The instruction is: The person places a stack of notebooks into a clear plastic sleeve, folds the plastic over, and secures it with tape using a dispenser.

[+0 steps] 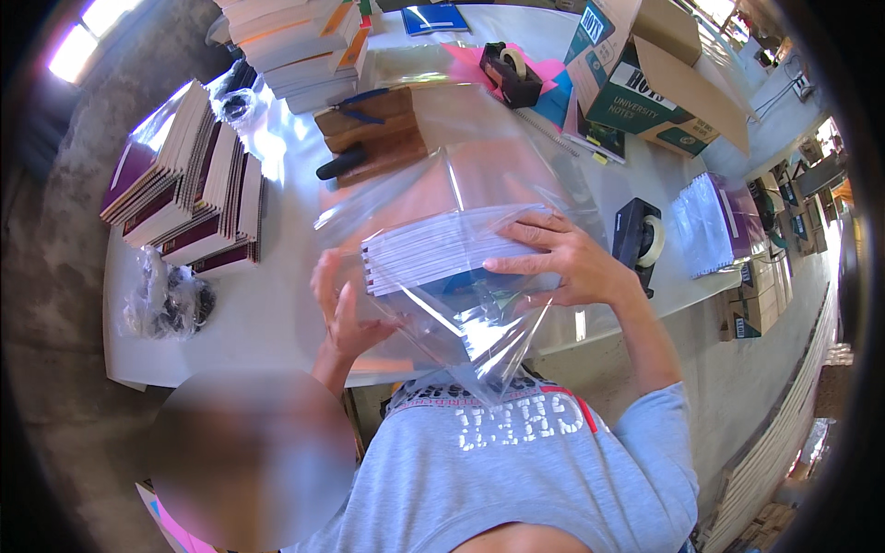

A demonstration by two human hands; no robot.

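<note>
A stack of spiral notebooks (433, 247) stands before me with its white page edges facing up, inside clear plastic film (479, 336). The film drapes loosely over it and hangs in a point toward my shirt. My right hand (567, 263) grips the right end of the stack through the film, its fingers stretched across the page edges. By the left end, my left hand (343, 309) has its fingers apart and holds nothing; its thumb points at the film's near-left side. A blue cover shows dimly through the film.
On the white table (267, 341) stand maroon notebooks (198, 184) at left and a tall paper stack (300, 51) at the back. Tape dispensers (636, 244) (510, 74), a brown wooden block (373, 134), an open carton (645, 83) and wrapped notebooks (719, 221) surround the work. Crumpled film (161, 300) lies near-left.
</note>
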